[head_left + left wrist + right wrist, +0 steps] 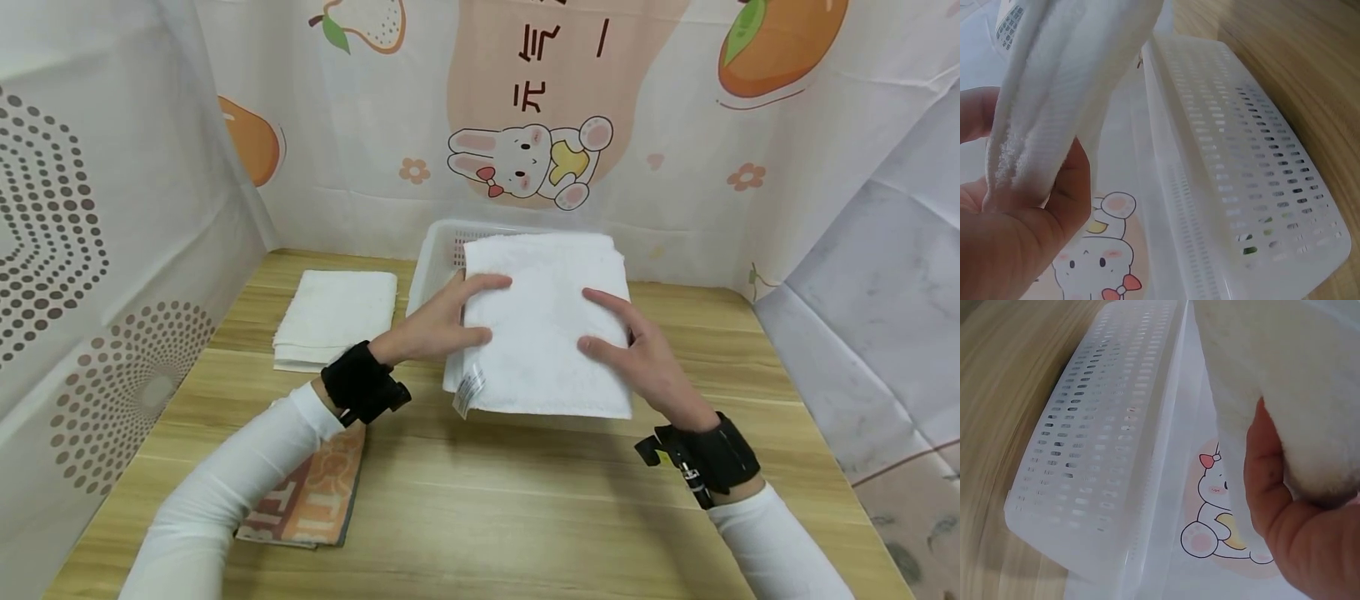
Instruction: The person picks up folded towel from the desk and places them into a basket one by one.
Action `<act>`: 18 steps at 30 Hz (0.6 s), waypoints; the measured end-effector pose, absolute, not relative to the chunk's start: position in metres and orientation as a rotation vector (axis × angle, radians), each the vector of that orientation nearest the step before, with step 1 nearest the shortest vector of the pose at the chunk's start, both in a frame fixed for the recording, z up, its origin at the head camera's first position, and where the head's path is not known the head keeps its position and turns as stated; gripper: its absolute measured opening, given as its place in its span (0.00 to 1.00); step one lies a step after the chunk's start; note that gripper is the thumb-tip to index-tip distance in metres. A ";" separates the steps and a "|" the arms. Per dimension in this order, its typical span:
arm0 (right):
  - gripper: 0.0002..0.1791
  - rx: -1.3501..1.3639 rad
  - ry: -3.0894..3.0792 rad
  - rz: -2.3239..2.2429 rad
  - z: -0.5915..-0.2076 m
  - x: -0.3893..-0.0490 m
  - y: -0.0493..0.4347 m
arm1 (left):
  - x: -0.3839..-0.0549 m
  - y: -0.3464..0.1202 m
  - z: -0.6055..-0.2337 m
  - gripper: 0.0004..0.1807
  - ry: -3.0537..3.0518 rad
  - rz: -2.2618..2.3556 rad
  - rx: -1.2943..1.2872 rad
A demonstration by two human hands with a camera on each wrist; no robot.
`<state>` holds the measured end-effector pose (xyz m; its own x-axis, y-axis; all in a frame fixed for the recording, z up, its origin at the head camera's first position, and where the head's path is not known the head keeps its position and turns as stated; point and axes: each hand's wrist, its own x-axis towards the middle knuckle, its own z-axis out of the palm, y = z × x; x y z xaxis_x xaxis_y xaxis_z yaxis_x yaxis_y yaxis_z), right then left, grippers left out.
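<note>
Both hands hold a folded white towel by its two sides, over a white perforated plastic basket. My left hand grips the left edge, thumb and index finger on top and other fingers underneath; the left wrist view shows the towel pinched in that hand. On the right edge my right hand grips in the same way, its fingers curled under the cloth in the right wrist view. A printed label hangs at the towel's lower left corner. Most of the basket's inside is hidden by the towel.
Left of the basket lies another folded white towel on the wooden table. A folded orange and brown patterned cloth lies nearer, partly under the left sleeve. A printed curtain stands behind the table, with white sheets at both sides.
</note>
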<state>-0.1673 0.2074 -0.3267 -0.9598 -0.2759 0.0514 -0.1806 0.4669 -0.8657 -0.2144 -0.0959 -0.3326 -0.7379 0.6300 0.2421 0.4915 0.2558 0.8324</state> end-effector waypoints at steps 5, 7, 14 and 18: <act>0.32 -0.420 2.598 -1.551 -0.327 -0.175 0.206 | -0.223 -0.096 -0.332 0.36 2.382 1.505 1.083; 0.31 -0.418 2.583 -1.576 -0.326 -0.178 0.206 | -0.226 -0.096 -0.331 0.36 2.394 1.500 1.073; 0.30 -0.411 2.604 -1.589 -0.330 -0.189 0.204 | -0.237 -0.093 -0.328 0.36 2.452 1.477 1.040; 0.32 -0.375 2.594 -1.591 -0.330 -0.194 0.201 | -0.244 -0.092 -0.329 0.37 2.478 1.459 1.017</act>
